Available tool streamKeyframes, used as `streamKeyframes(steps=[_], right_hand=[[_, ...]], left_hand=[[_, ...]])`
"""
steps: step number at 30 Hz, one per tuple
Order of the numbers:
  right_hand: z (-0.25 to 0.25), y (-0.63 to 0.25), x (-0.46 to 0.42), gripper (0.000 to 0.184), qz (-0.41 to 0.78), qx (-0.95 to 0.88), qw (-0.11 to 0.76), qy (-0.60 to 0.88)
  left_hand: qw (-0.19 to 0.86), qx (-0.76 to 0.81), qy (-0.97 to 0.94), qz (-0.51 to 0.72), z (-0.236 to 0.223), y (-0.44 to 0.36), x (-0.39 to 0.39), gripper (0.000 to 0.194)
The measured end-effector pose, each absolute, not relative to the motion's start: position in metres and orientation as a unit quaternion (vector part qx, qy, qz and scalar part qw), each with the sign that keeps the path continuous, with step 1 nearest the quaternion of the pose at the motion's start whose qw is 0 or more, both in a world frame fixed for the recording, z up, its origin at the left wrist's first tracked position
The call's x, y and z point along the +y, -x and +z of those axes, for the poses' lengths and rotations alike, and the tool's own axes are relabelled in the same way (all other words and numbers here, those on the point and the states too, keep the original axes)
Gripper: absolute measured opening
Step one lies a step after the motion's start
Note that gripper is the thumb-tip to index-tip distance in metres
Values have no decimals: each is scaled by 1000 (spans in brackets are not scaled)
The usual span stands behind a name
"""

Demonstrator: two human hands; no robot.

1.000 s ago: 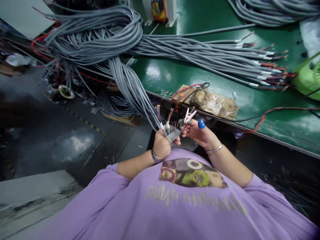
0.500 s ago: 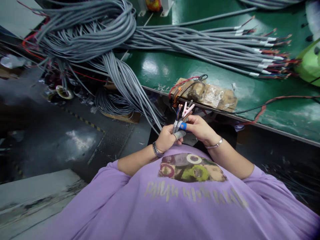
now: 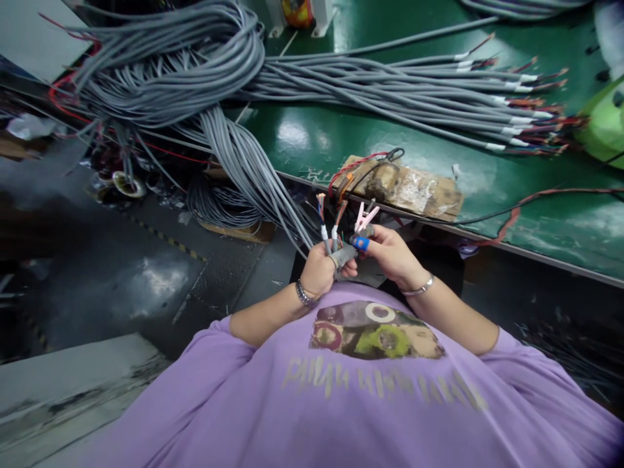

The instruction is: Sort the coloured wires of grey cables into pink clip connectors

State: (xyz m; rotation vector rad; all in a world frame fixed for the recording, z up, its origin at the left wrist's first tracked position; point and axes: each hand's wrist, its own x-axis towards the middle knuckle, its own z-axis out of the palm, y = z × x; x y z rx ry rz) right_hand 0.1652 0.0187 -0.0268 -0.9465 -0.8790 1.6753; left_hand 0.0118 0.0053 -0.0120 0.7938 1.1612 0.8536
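My left hand (image 3: 319, 268) is closed around grey cables (image 3: 327, 244), just above my lap. Two of their ends point up from the fist, with white bands (image 3: 335, 232) and bare-tipped coloured wires (image 3: 321, 207). A grey covering (image 3: 343, 256) wraps the left thumb. My right hand (image 3: 392, 253) is close beside it, thumb and forefinger pinched together, with blue tape (image 3: 361, 243) on the thumb. A pink clip (image 3: 365, 217) with spread legs shows just above these fingertips. Whether they grip it, or anything else, I cannot tell.
A green bench (image 3: 302, 133) carries a big coil of grey cable (image 3: 170, 71) and a row of stripped ends (image 3: 526, 120). A wooden block (image 3: 414, 188) with wires lies at the bench edge. More cable (image 3: 219, 201) lies below on the left.
The wire ends in my left hand have moved left, away from the pink clip and my right fingers, and now stand apart. My right hand has barely moved.
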Motion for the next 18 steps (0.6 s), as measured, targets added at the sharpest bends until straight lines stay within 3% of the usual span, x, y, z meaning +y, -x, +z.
streamKeyframes(steps=[8, 18], right_hand=[[-32, -156, 23, 44, 657, -342, 509, 438], [-35, -154, 18, 34, 654, -336, 529, 424]], left_hand=[[658, 513, -357, 421, -16, -12, 7, 37], [666, 511, -292, 458, -15, -13, 9, 41]])
